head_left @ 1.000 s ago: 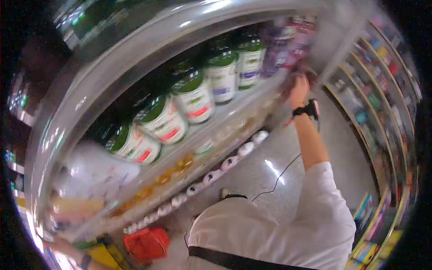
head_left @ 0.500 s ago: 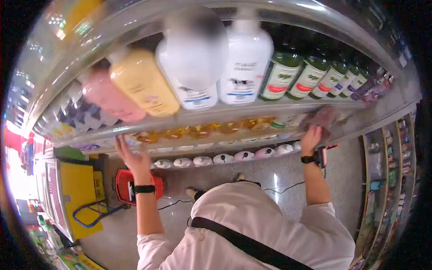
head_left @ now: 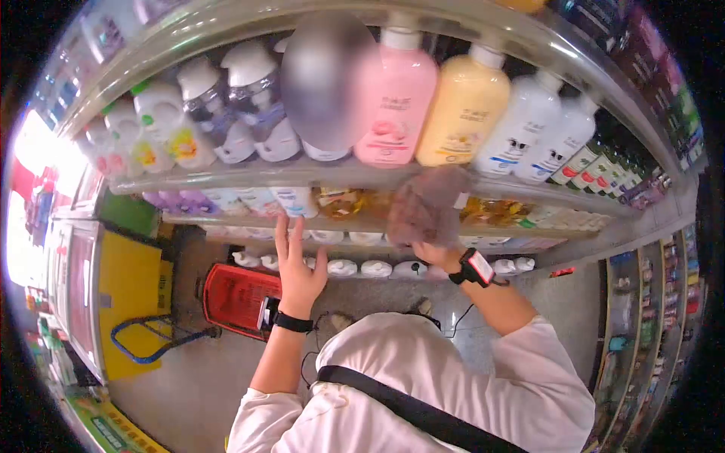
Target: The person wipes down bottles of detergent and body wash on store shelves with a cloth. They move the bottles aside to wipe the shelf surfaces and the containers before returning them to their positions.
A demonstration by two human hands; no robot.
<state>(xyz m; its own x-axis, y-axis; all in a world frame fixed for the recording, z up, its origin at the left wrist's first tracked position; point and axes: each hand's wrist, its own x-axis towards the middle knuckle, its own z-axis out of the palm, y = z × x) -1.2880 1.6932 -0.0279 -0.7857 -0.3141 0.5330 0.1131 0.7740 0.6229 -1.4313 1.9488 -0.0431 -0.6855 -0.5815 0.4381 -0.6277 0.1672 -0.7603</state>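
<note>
My right hand [head_left: 430, 251] grips a brownish cloth [head_left: 427, 204] pressed against the front edge of the grey shelf [head_left: 249, 175], just below the pink bottle [head_left: 393, 102] and the yellow bottle [head_left: 462, 106]. My left hand [head_left: 297, 264] is raised with its fingers spread, empty, in front of the lower shelf's white bottles [head_left: 291, 200]. Each wrist wears a black band. White bottles [head_left: 536, 136] and green bottles [head_left: 596, 170] stand further right on the same shelf.
A red shopping basket [head_left: 236, 297] sits on the floor below my left hand, beside a yellow stand [head_left: 128, 298]. Rows of white pump bottles [head_left: 362, 267] line the bottom shelf. Another stocked shelving unit [head_left: 649, 302] runs along the right side of the aisle.
The view has swung left along the shelf. My right hand has slid the cloth leftward along the shelf edge, from under the green bottles to under the pink and yellow ones. My left hand has come off the shelf edge.
</note>
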